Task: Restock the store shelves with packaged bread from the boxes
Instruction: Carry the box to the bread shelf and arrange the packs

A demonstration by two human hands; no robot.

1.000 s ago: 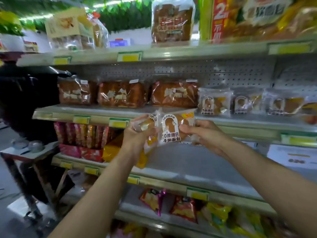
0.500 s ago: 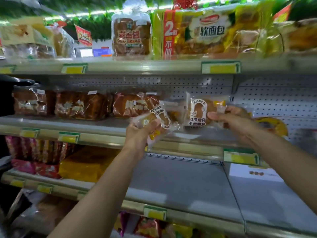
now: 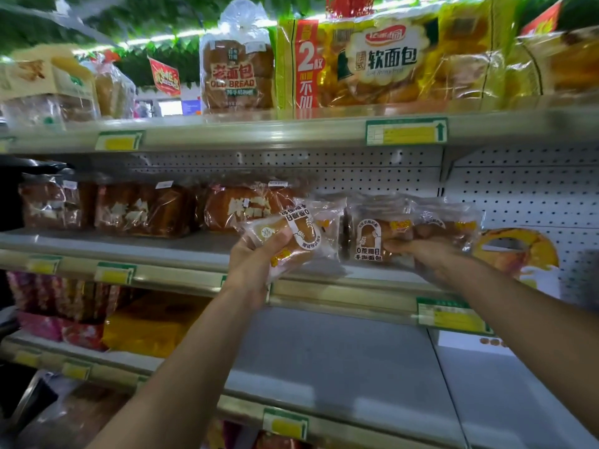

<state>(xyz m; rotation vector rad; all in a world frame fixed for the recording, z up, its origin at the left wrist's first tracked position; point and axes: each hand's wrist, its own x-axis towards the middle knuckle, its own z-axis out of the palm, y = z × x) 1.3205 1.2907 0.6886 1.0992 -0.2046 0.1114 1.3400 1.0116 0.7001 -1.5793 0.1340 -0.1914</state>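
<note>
Top shelf (image 3: 291, 131): "Old Bread" loaf bag (image 3: 238, 72), yellow soft-bread packs (image 3: 389, 59) beside it, boxed bread (image 3: 48, 89) far left; middle shelf (image 3: 162, 251): three dark loaves (image 3: 142, 209) in a row at left, small clear bread packets (image 3: 444, 222) at right; lower shelf (image 3: 340, 361): red snack packs (image 3: 48, 306), yellow pack (image 3: 149, 325) at left, rest bare grey.

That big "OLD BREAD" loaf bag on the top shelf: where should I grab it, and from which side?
Probably by the gathered, tied plastic neck at the top of the OLD BREAD bag, coming from the front and above. It stands upright at the top shelf edge, a yellow soft-bread pack crowds its right side, and its left is open.
</note>
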